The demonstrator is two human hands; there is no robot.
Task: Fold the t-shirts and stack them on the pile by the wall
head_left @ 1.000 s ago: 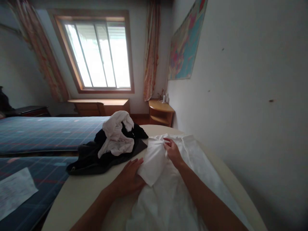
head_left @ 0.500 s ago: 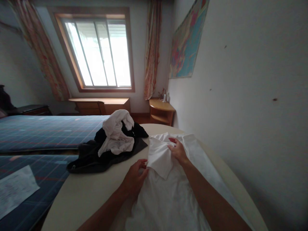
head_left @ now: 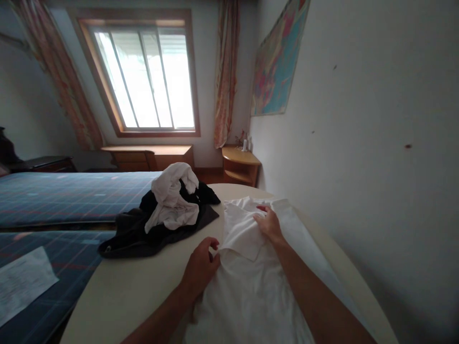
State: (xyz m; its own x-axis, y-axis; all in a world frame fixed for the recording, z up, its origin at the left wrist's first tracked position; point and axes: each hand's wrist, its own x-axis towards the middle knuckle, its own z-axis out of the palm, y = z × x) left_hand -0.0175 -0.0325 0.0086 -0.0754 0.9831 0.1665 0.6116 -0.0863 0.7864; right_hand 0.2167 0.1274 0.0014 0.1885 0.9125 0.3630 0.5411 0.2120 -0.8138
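Note:
A white garment [head_left: 251,296], which looks like a shirt, lies spread lengthwise on the round pale table [head_left: 118,291]. One part of it, like a short sleeve [head_left: 242,239], is folded over on top. At the garment's left edge is my left hand [head_left: 201,265], its thumb and forefinger curved with a gap between them, close to the corner of the folded part. My right hand [head_left: 269,223] rests on the upper part of the cloth, fingers stretched out and slightly apart. Its palm and some fingers are hidden.
Left of the garment, a heap of dark clothes [head_left: 132,236] lies on the table with a crumpled whitish cloth [head_left: 175,210] on top. Plaid beds [head_left: 82,191] stand beyond the left edge, with a paper sheet [head_left: 27,282] on the nearer one. A wall [head_left: 376,191] runs along the right.
My right hand has shifted a little to the right on the cloth, and the folded part has moved with it and lies flatter. The left hand's thumb and forefinger are further apart.

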